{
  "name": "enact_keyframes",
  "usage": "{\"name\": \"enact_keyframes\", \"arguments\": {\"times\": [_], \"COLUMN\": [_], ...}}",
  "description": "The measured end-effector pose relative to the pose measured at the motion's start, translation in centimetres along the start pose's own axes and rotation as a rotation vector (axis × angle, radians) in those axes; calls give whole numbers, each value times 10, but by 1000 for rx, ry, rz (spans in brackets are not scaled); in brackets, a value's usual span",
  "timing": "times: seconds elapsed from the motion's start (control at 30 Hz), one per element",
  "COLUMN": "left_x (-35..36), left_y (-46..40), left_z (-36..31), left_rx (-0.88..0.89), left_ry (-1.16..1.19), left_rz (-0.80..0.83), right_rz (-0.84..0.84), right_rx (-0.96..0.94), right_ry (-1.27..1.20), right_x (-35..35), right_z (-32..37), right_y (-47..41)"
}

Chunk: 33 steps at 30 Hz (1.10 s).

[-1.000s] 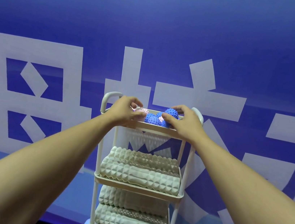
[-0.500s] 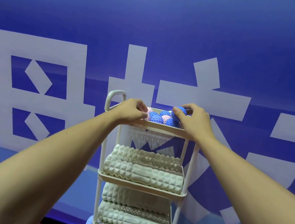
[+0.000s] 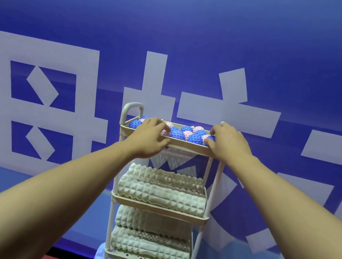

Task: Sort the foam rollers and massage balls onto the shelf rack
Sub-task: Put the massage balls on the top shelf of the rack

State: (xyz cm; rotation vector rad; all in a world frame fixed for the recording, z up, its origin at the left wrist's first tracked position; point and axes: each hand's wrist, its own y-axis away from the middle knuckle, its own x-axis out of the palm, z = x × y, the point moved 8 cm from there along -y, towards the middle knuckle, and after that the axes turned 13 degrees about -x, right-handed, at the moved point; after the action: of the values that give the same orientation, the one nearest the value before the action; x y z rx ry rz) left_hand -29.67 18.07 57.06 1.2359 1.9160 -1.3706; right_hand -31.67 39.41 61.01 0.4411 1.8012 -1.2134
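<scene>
Both arms reach forward. The left hand (image 3: 150, 136) lies flat, fingers relaxed, on the balls (image 3: 178, 133) in the rack (image 3: 185, 147). The right hand (image 3: 227, 142), curled, grips a ball at the tray's right end. Rollers (image 3: 161, 193) sit below.

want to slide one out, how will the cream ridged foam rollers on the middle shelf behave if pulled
The cream ridged foam rollers look like foam, so probably light and slightly squashy. Being cylinders lying on their sides, they would likely roll once clear of the cream shelf rack. Their ridges may snag on neighbours.
</scene>
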Motion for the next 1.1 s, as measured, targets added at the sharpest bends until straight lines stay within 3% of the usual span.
{"name": "enact_keyframes", "arguments": {"times": [0.17, 0.3, 0.63, 0.73, 0.8, 0.87, 1.0, 1.1], "left_x": [8, 10, 3, -9, -10, 7, 82, 135], "left_y": [3, 0, 21, 46, 69, 92, 148, 204], "left_z": [3, 3, -7, -23, -31, -29, 5, 33], "left_rx": [4, -16, 28, 62, 67, 33, -107, -182], "left_ry": [-105, -127, -113, 16, 125, 143, 4, -56], "left_rz": [88, 106, -40, -121, -116, 11, 529, 782], "right_rz": [115, 216, -41, -213, -225, -46, 555, 829], "right_rx": [-78, -29, -4, -59, -95, -120, -76, -39], "right_ry": [284, 262, -33, -222, -351, -333, -335, -421], "right_x": [-2, 14, -4, -19, -18, 7, 94, 146], "right_z": [4, -10, 4, 25, 43, 58, 74, 90], "right_y": [3, 12, 27, 46, 66, 88, 153, 215]}}
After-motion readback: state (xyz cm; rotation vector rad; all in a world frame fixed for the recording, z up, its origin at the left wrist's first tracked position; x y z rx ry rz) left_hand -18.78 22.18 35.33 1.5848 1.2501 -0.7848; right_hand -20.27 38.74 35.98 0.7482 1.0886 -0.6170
